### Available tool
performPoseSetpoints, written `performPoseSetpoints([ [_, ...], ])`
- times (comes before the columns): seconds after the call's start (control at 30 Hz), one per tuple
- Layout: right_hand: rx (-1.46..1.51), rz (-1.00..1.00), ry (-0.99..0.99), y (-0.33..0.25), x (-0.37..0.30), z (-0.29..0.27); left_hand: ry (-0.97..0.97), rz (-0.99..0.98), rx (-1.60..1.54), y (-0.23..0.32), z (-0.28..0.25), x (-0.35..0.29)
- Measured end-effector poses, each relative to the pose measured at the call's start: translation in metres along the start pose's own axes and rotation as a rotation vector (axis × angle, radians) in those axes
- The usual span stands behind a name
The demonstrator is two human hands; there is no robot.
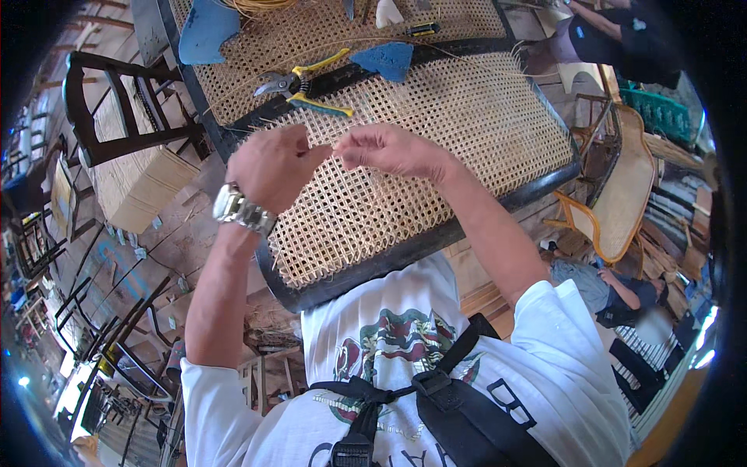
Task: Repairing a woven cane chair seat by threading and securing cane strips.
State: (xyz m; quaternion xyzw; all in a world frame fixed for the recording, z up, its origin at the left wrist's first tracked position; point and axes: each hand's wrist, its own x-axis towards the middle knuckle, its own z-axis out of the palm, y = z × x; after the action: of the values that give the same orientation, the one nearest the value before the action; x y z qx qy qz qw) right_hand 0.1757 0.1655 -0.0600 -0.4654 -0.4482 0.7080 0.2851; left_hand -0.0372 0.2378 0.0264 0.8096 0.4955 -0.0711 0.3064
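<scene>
Both my hands are over a woven cane panel [366,222] set in a dark frame [373,271]. My left hand [268,166], with a metal watch above the wrist, is closed at the panel's left part. Close beside it, my right hand [393,152] has thumb and fingers pinched together. Their fingertips nearly meet; whatever lies between them is too small to make out. Just beyond the hands, pruning shears [294,81] with yellow-and-blue handles lie spread. A blue scrap [387,61] rests to their right.
Toward the far edge lie a larger blue piece [208,33], a coil of cane strands [264,5] and a yellow-and-black hand tool [422,29]. A dark chair [87,117] and cardboard box [134,187] stand left. At right are a cane-seated chair [625,183] and two people.
</scene>
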Motion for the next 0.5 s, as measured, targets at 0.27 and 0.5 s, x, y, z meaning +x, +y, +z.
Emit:
performPoseSetpoints([
  [0.27, -0.336, 0.004, 0.364, 0.003, -0.013, 0.003, -0.098, -0.027, -0.082, -0.025, 0.072, 0.014],
  [0.5, 0.134, 0.157, 0.156, -0.001, -0.012, -0.007, -0.088, -0.114, -0.162, -0.027, 0.076, 0.014],
])
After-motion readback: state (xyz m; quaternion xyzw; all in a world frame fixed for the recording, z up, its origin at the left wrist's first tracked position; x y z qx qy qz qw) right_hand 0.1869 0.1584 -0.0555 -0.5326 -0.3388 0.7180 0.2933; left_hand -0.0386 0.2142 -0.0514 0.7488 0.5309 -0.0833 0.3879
